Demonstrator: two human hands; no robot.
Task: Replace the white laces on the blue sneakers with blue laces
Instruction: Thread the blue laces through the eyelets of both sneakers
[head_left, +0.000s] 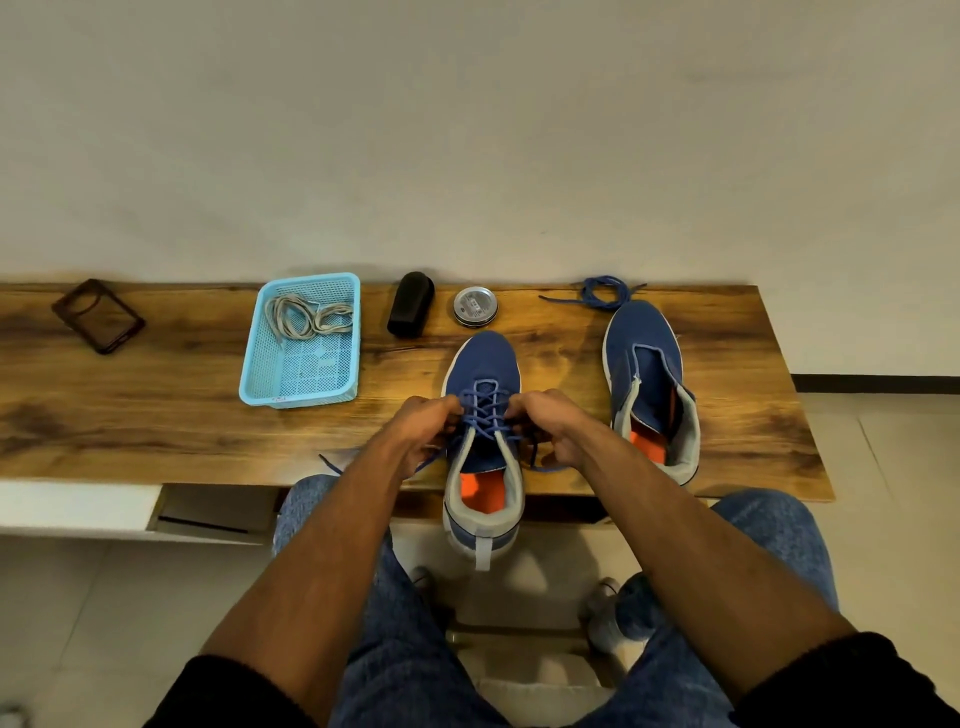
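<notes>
A blue sneaker lies in front of me with its heel over the table's front edge and a blue lace crossed through its eyelets. My left hand pinches the lace at the shoe's left side. My right hand pinches it at the right side. Loose lace ends trail out beside both hands. The second blue sneaker rests to the right with no lace in it. A coiled blue lace sits behind its toe. The white laces lie in a light blue basket.
On the wooden table stand a black brush-like object and a round tin behind the laced shoe. A dark phone case lies at the far left. A wall runs right behind the table. My knees are under the front edge.
</notes>
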